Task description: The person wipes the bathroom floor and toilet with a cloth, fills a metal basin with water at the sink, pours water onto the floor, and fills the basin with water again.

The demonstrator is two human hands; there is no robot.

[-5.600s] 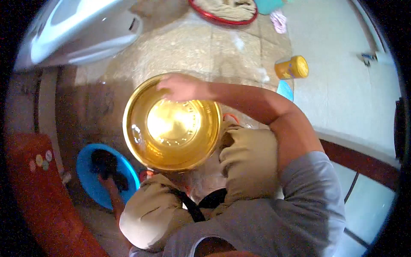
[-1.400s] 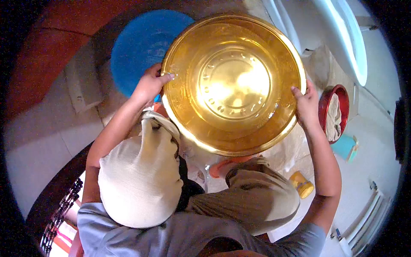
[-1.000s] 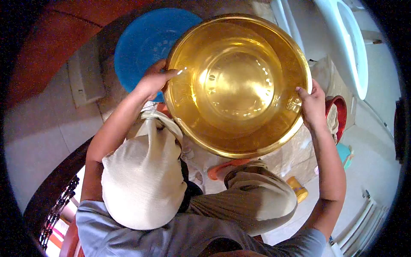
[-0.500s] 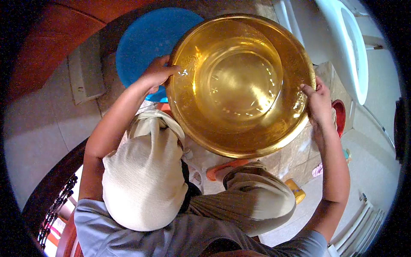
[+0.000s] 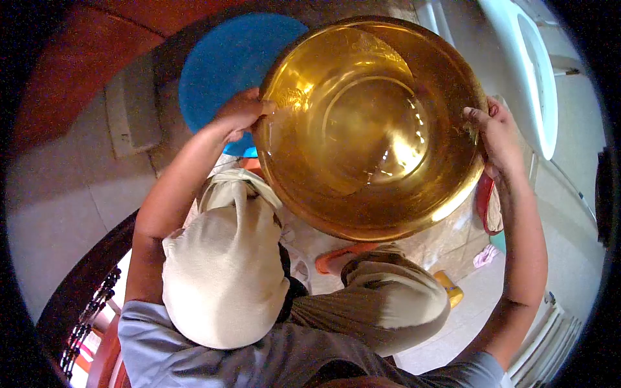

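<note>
Held between both hands, out beyond two bent legs [image 5: 223, 284]: one golden basin [image 5: 369, 216], bright glints on its inside. At its left edge, clamped on the rim, the left hand [image 5: 246, 111], thumb over the top and fingers beneath. At its right edge, clamped likewise, the right hand [image 5: 501, 134], thumb pressed just inside, fingers curled around the outside. Hands well apart, with the basin's full width between.

Counted from left to right: one blue tub [image 5: 223, 68], far left, partly hidden behind the golden basin; one orange shoe [image 5: 333, 258], near side, below the basin; one yellow container [image 5: 451, 291], near right, half covered by the trousers; one red basin [image 5: 484, 202] with pale cloth in it, right, partly behind the forearm; one crumpled pink cloth [image 5: 486, 255], right, near that red basin.

Far left, a reddish-brown surface [image 5: 90, 64]. Left, pale floor tiles [image 5: 58, 187]; toward the right, tan tiles [image 5: 453, 236]. Far right, a white rounded fixture [image 5: 537, 84]; near right, a white slatted rack [image 5: 546, 343].
</note>
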